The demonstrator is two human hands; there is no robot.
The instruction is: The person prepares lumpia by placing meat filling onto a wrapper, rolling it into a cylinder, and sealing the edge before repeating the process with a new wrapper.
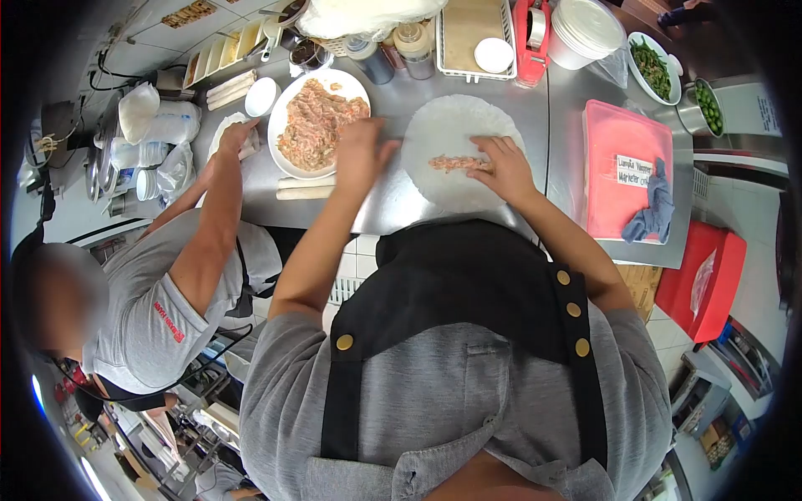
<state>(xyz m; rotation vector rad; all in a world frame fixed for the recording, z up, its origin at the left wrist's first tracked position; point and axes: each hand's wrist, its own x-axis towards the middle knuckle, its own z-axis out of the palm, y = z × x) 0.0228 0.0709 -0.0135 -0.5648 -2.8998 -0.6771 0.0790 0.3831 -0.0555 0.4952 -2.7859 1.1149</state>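
Observation:
A round, pale wrapper (443, 123) lies flat on the steel counter in front of me. Across its middle runs a short strip of minced filling (449, 163). My right hand (505, 171) rests at the strip's right end, thumb and fingers apart and touching it. To the left, my left hand (361, 154) is over the right rim of a white plate (278, 138), slightly blurred, its thumb held away from the fingers and nothing visible in it. The plate carries a large mound of the same minced filling (317, 125). Rolled wrappers (305, 188) lie just below the plate.
A co-worker (180, 284) stands at left, hands on another wrapper (225, 134). More rolls (232, 90) and a small white bowl (262, 98) are near them. A pink-lidded container (614, 138) with a blue cloth (650, 209) sits right. Sauce bottles (413, 52) and a red tape dispenser (529, 50) stand behind.

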